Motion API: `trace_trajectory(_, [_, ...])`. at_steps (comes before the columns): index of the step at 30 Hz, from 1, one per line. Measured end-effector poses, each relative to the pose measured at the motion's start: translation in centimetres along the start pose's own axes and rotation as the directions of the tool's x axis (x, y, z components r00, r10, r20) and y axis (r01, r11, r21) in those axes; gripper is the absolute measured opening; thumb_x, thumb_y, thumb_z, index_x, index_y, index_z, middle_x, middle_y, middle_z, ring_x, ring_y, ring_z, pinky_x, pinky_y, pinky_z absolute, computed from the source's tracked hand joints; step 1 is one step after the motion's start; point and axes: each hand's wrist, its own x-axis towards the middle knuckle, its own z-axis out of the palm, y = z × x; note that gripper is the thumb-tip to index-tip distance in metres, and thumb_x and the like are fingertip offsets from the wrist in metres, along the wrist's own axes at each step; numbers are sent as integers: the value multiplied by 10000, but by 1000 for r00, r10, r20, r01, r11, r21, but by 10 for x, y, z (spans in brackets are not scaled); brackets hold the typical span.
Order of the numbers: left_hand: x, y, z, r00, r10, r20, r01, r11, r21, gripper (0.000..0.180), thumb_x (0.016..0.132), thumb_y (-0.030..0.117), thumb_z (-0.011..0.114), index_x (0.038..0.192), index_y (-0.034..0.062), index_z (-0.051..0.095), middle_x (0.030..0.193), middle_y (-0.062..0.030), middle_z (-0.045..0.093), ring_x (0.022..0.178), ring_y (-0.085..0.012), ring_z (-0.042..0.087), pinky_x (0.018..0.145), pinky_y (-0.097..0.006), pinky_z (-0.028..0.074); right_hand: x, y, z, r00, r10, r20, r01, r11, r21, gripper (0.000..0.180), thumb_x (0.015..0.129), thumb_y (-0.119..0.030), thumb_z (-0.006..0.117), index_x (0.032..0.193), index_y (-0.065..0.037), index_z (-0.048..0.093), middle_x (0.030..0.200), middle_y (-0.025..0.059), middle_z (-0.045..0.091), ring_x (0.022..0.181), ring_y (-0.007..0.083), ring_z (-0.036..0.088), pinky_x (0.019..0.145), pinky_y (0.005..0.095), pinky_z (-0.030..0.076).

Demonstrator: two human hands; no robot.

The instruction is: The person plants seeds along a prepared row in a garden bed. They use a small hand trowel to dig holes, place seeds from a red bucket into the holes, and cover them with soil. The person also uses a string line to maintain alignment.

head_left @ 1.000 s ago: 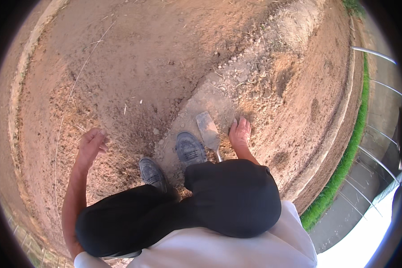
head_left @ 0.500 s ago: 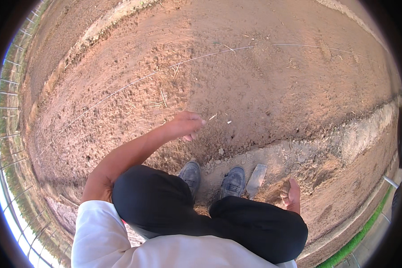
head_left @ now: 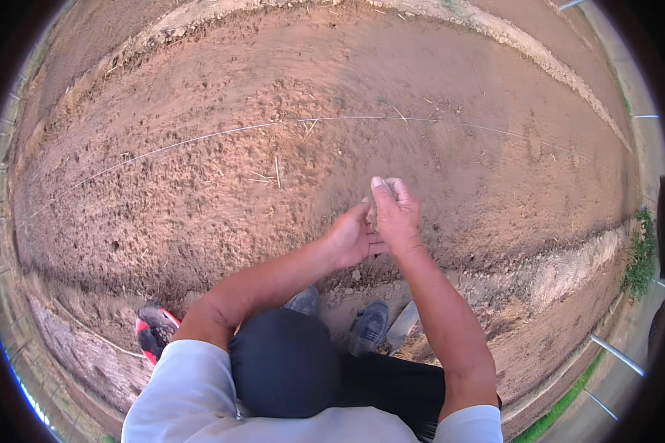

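My two hands meet over the soil (head_left: 222,170), just ahead of my knees. My left hand (head_left: 351,240) is cupped with the palm turned up and its fingers loosely spread; I make out nothing in it. Close beside it and a little farther out is my right hand (head_left: 399,221), its fingers curled in against the thumb. Whatever those fingers hold is hidden; a bit of dull brown shows by the thumb. A thin pale string (head_left: 199,138) runs across the bed beyond both hands.
Beside my right shoe (head_left: 369,325) lies a flat grey slab (head_left: 402,326). A red and black object (head_left: 154,332) rests by my left arm. Dry straw bits (head_left: 278,171) dot the soil. Raised earth ridges (head_left: 524,44) edge the bed, with green plants (head_left: 640,255) at the right.
My right hand has come up from low beside my right knee to my left hand. The left hand has turned palm up and moved slightly right. The red and black object has come into view.
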Motion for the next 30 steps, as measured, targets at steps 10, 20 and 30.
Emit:
trace_trajectory(10, [4,36,-68,978,206,32,-189,940,-283,343,976,385,513,1074,71,612,1006,-140,670,976,-316,648,866,-451,541,-10,34,91,667,-735,125,694,550,-465,191,893,-203,688,860,-52,577,900,144,595,805,363,582,725,453,493])
trace_trajectory(20, [9,128,-133,953,240,-184,-254,965,-60,205,964,281,557,974,79,592,877,-86,648,691,-193,632,470,-281,518,-27,7,-119,987,-111,120,158,835,-527,329,955,-219,623,735,-15,489,626,75,446,608,128,404,558,328,406])
trace_trajectory(30, [65,268,-155,784,516,-345,-259,777,574,72,960,17,570,1020,-18,590,921,-139,639,682,-210,630,451,-298,528,-157,85,-335,923,261,-284,-363,837,-410,339,969,-168,576,655,-131,455,623,-74,397,580,34,331,512,250,260])
